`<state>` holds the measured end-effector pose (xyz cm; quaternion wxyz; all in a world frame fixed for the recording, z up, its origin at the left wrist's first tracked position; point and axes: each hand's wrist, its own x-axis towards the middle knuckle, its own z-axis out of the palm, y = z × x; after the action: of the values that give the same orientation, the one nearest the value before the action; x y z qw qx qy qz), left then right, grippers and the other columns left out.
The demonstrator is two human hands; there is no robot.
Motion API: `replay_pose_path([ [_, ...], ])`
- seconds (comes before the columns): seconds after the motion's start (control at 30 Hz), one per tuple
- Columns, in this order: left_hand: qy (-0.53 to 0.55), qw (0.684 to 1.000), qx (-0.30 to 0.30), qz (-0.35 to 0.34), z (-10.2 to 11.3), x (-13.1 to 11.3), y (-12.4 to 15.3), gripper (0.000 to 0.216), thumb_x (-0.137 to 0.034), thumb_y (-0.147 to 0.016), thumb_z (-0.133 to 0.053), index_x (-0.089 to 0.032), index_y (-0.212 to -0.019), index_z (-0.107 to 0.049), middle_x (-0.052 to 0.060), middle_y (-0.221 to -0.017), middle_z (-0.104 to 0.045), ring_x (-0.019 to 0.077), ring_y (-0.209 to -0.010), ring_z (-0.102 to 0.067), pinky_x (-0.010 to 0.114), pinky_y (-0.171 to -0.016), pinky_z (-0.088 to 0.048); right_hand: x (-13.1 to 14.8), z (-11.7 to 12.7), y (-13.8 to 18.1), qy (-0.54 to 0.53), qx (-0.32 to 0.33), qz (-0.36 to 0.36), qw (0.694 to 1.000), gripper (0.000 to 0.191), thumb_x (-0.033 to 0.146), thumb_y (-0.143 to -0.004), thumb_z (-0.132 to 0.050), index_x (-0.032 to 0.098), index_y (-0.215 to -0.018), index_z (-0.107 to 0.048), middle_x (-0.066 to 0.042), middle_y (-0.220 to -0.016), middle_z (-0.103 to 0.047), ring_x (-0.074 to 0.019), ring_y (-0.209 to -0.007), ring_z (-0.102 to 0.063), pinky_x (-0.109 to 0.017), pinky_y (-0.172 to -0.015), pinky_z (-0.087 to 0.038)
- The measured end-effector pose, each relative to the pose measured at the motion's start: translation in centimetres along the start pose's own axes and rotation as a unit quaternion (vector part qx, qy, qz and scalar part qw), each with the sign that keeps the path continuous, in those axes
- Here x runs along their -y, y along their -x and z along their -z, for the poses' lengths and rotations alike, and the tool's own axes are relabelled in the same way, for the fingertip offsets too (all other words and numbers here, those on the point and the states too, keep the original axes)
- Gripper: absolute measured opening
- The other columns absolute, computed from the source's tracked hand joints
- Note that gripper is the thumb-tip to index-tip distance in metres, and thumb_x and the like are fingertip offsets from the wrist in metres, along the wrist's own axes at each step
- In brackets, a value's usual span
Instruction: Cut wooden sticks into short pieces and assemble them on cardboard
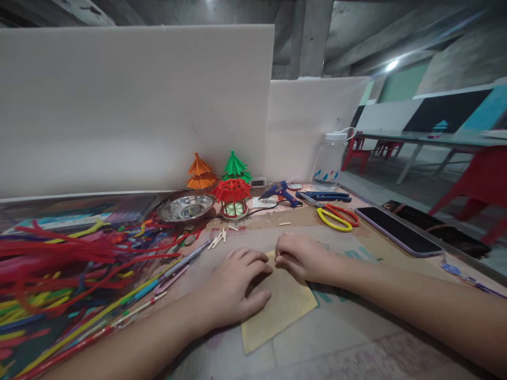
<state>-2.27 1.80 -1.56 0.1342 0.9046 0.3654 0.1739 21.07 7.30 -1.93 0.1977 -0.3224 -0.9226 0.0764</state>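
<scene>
A yellow paper sheet [277, 311] lies on the table in front of me. My left hand [233, 285] rests on its left part, fingers bent and pressing down on the paper. My right hand [303, 256] sits at the sheet's far corner, fingers curled and pinched on the paper's edge. Both hands touch the sheet and almost meet above it.
Colourful pipe cleaners [59, 274] pile at the left. Behind stand a metal bowl [186, 207], a red paper pavilion [233, 198], orange and green paper trees, a blue glue gun [279, 192], scissors [336, 216], a plastic jar [328, 161], two phones [398, 231], and a white partition [134, 105].
</scene>
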Motion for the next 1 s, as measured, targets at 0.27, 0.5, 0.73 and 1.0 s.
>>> replay_pose_path([
  [0.27, 0.000, 1.000, 0.006, 0.008, -0.04, 0.08, -0.02, 0.034, -0.035, -0.090, -0.065, -0.023, -0.122, -0.065, 0.007, -0.135, -0.062, 0.0285, -0.127, -0.052, 0.048, -0.110, -0.041, -0.89, 0.02, -0.32, -0.061, -0.013, -0.034, 0.998, 0.010, 0.019, -0.090, -0.063, 0.016, -0.081, -0.067, -0.005, -0.078, -0.067, -0.0171, -0.075, -0.058, -0.027, -0.069, -0.042],
  [0.5, 0.000, 1.000, 0.002, 0.003, 0.04, -0.07, -0.02, 0.033, -0.033, -0.089, -0.065, -0.023, -0.120, -0.066, 0.007, -0.133, -0.063, 0.0289, -0.125, -0.053, 0.048, -0.110, -0.042, -0.60, 0.18, -0.22, -0.056, -0.013, -0.023, 0.998, 0.011, 0.019, -0.089, -0.063, 0.016, -0.081, -0.068, -0.005, -0.076, -0.067, -0.0174, -0.075, -0.058, -0.027, -0.069, -0.043],
  [0.73, 0.000, 1.000, 0.009, 0.005, 0.18, -0.21, -0.12, 0.035, -0.034, -0.089, -0.065, -0.023, -0.123, -0.065, 0.007, -0.132, -0.063, 0.0293, -0.125, -0.053, 0.048, -0.109, -0.042, -0.28, 0.28, 0.12, -0.104, 0.008, -0.017, 0.994, 0.014, 0.022, -0.092, -0.061, 0.017, -0.081, -0.069, -0.004, -0.077, -0.068, -0.0171, -0.077, -0.061, -0.027, -0.072, -0.046],
  [1.0, -0.003, 1.000, 0.003, 0.001, -0.04, 0.05, -0.12, 0.035, -0.035, -0.089, -0.065, -0.024, -0.123, -0.066, 0.008, -0.131, -0.063, 0.0301, -0.125, -0.053, 0.049, -0.108, -0.043, -0.40, 0.37, 0.07, -0.078, 0.013, -0.008, 0.997, 0.014, 0.021, -0.092, -0.062, 0.016, -0.081, -0.070, -0.005, -0.078, -0.069, -0.0177, -0.078, -0.061, -0.028, -0.073, -0.045],
])
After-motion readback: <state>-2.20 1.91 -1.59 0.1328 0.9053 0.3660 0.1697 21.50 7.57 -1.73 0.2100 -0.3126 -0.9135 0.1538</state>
